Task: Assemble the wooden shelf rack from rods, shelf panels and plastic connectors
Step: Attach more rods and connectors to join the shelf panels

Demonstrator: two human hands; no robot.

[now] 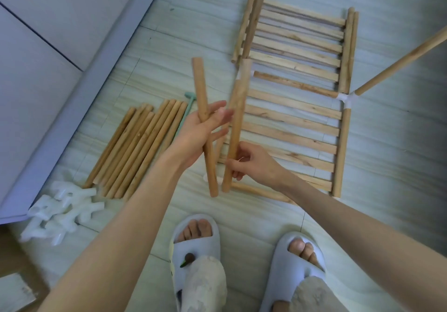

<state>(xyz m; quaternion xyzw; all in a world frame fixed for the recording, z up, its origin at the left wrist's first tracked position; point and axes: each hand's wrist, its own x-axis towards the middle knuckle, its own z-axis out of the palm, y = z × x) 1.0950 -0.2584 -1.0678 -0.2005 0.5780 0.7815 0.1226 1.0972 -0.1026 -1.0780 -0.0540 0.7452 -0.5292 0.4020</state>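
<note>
My left hand (202, 130) holds one wooden rod (202, 94) upright above the floor, fingers loosely wrapped round its middle. My right hand (251, 163) pinches a second wooden rod (235, 123) near its lower end, just to the right of the first. Behind them a slatted shelf panel (295, 127) lies flat on the floor with white plastic connectors (346, 98) at its far corners. A long rod (401, 61) sticks out of the right connector. A second slatted panel (300, 38) lies farther back. A pile of loose rods (137, 147) lies to the left.
A heap of white plastic connectors (61, 211) lies at the lower left beside a pale cabinet (48, 45). A mint-green tool (186, 108) lies next to the rod pile. My feet in light slippers (196, 251) stand at the bottom on the tiled floor.
</note>
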